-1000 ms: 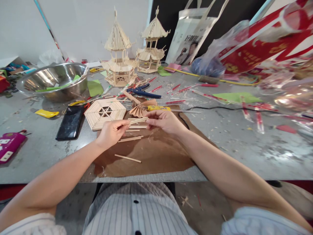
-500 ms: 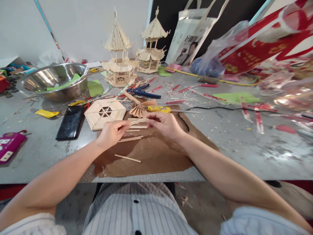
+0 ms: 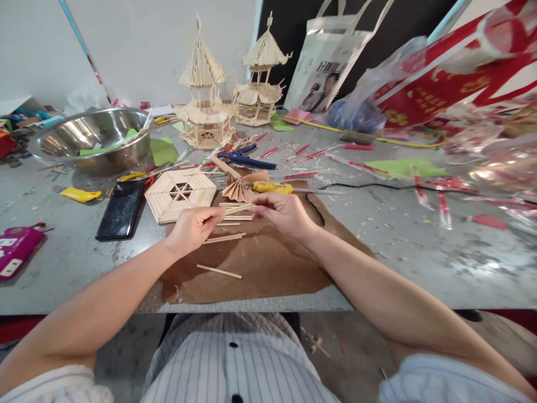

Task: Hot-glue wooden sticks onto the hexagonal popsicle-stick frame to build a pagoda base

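My left hand (image 3: 194, 228) and my right hand (image 3: 285, 214) pinch opposite ends of thin wooden sticks (image 3: 238, 209), held level above a brown sheet (image 3: 268, 268); whether it is one stick or a pair I cannot tell. More loose sticks (image 3: 224, 238) lie under and just in front of my hands, and a single stick (image 3: 219, 272) rests nearer the front edge. Beyond my left hand lies a hexagonal stick panel (image 3: 180, 195) with a spoked opening in its middle. A yellow-handled tool (image 3: 272, 187) and a folded paper fan (image 3: 237, 189) are just beyond my fingers.
Two stick pagodas (image 3: 203, 84) stand at the back. To the left are a steel bowl (image 3: 90, 162), a black phone (image 3: 120, 210) and a purple box (image 3: 19, 252). Blue-handled pliers (image 3: 247, 159), a black cord (image 3: 377, 188) and plastic-wrapped red bits lie across the grey table (image 3: 419, 252).
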